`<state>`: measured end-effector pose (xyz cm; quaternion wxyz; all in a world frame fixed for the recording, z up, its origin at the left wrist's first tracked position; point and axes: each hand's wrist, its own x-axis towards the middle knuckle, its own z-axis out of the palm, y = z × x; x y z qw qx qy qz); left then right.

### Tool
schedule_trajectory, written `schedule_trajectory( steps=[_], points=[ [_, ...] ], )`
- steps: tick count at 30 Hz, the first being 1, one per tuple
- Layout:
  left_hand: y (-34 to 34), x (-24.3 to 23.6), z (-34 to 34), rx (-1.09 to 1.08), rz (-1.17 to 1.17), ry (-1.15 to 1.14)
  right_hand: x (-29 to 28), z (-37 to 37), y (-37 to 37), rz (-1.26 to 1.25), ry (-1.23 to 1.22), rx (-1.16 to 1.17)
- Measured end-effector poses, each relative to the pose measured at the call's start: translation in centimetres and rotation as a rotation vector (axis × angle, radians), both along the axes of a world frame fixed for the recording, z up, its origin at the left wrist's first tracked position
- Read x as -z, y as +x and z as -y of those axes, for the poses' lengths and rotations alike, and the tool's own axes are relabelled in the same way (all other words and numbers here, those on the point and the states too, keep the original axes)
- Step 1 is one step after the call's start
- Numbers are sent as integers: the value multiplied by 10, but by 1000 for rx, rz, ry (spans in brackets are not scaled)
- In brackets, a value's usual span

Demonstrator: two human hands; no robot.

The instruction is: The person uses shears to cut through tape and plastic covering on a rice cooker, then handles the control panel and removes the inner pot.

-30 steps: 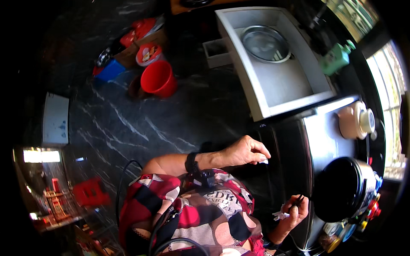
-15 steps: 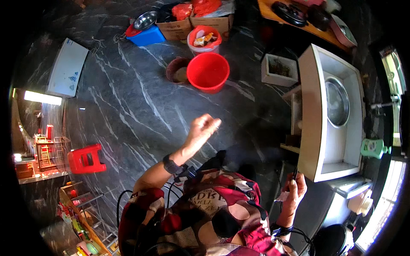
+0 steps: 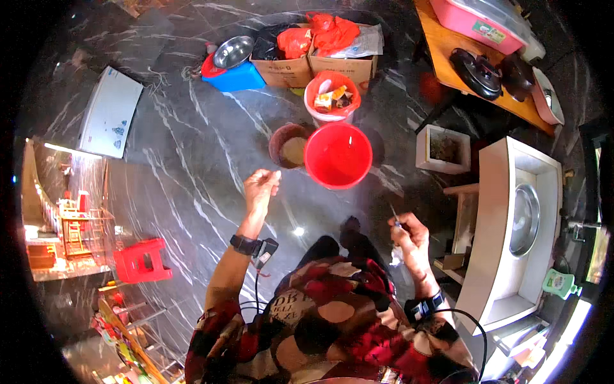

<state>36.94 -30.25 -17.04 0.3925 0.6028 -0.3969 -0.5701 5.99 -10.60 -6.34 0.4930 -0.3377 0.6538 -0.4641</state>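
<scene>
My left hand (image 3: 261, 187) is closed in a pinch in front of me, just short of the red bucket (image 3: 336, 163); what it may hold is too small to name. My right hand (image 3: 410, 238) grips a thin-bladed tool (image 3: 397, 219), which looks like a small knife, with a crumpled white scrap (image 3: 396, 255) below the fingers. Behind the red bucket stands a bin lined with a red bag (image 3: 332, 93), with scraps inside. A darker reddish-brown bucket (image 3: 281, 144) sits beside the red one, to its left.
A white sink (image 3: 492, 256) with a metal basin is at right, a planter box (image 3: 435, 160) beside it. Behind are cardboard boxes (image 3: 278, 70), a blue tub (image 3: 236, 80) and a wooden table (image 3: 448, 73). A white appliance (image 3: 109, 112) and a red stool (image 3: 141, 265) stand at left.
My view has turned from the counter toward the buckets. My left hand has moved forward and leftward toward them; my right hand has come forward, still holding the tool.
</scene>
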Motion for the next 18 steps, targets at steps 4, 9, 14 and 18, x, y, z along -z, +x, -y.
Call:
schedule_trajectory(
  steps=[4, 9, 14, 18],
  points=[
    [-15, 26, 92, 31, -36, -77, -7, 85, 18, -69, -58, -106],
    [-79, 114, 243, 354, 36, -269, -4, 158, 27, -73, 74, 23],
    [-162, 169, 381, 472, 299, -210, 8, 194, 57, -121, 256, 406],
    [-208, 223, 458, 705, 381, -335, 23, 207, 100, -43, 293, 660]
  ],
)
